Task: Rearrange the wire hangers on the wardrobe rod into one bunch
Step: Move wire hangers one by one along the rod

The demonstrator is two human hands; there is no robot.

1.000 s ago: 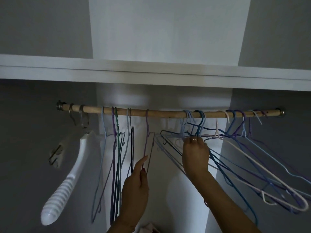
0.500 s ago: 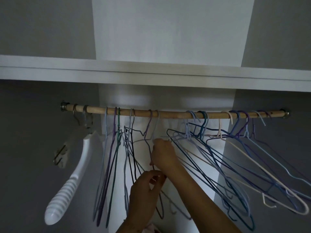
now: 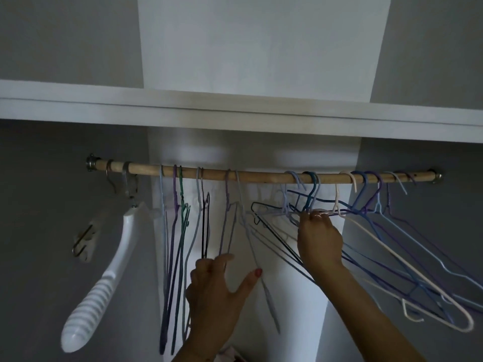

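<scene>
A wooden wardrobe rod (image 3: 261, 176) spans the closet. Several wire hangers (image 3: 180, 231) hang edge-on at its left, and two more (image 3: 231, 220) hang just left of the middle. A larger spread of blue, purple and cream wire hangers (image 3: 379, 231) fans out to the right. My right hand (image 3: 318, 239) reaches up and grips the necks of a few hangers at the left end of that fan, just under the rod. My left hand (image 3: 217, 286) is lower, thumb spread wide, its fingertips touching the lower wires of the left hangers.
A thick white plastic hanger (image 3: 104, 270) hangs tilted from metal hooks at the rod's far left, with a small clip (image 3: 83, 241) beside it. A white shelf (image 3: 235, 113) runs right above the rod. Grey side walls close in on both sides.
My right hand has gone from the middle back right to the fanned hangers and gripped their necks. My left hand has opened and dropped slightly. One pale hanger now hangs near the middle.
</scene>
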